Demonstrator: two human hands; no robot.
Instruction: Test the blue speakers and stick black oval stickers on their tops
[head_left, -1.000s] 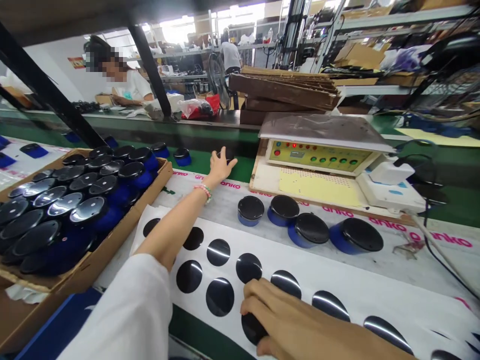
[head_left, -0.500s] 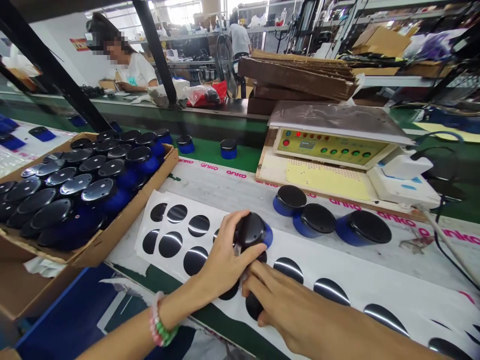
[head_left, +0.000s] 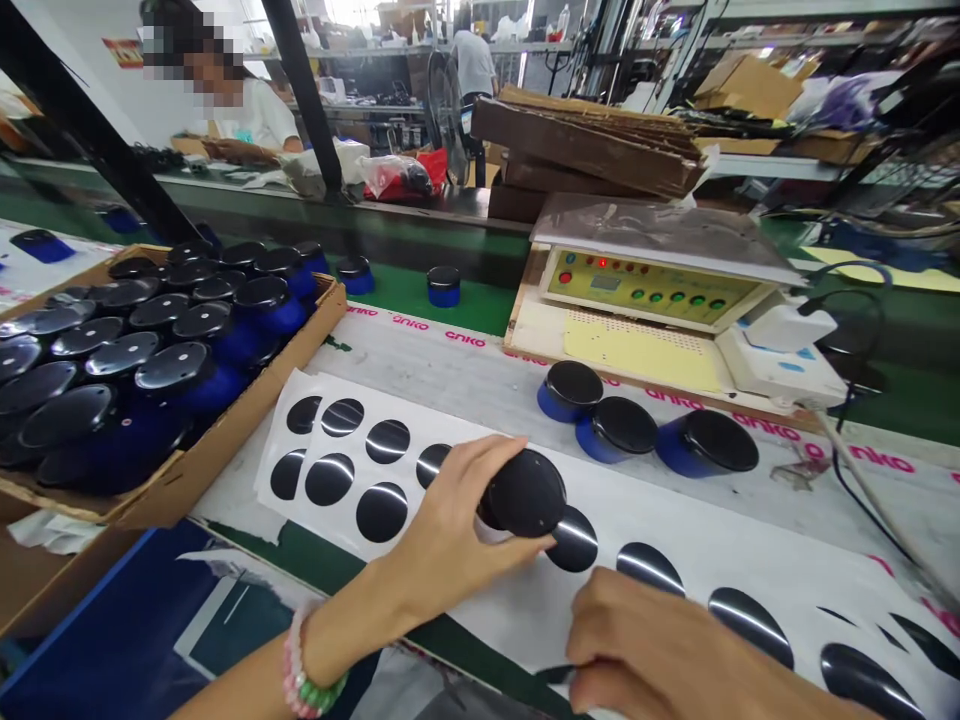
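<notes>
My left hand is closed around the rim of a round black-topped unit, thumb below and fingers above. Its broad black face is turned toward me, over the white sticker sheet. To the lower right, my right hand has its fingers bent together in a pinch. A dark edge of a round black sticker pokes out beside those fingertips; most of it is hidden. Rows of round black stickers lie on the sheet, with a bare white patch between my hands.
Three blue units with black tops stand behind the sheet. A cardboard box full of similar units is at left. A control box with buttons sits at back right, a cable trailing from it. One person sits across the bench.
My hands were together at the unit; now my right hand has moved away down and right. The unit has tilted its black face toward me. A black sticker has left the sheet's front row.
</notes>
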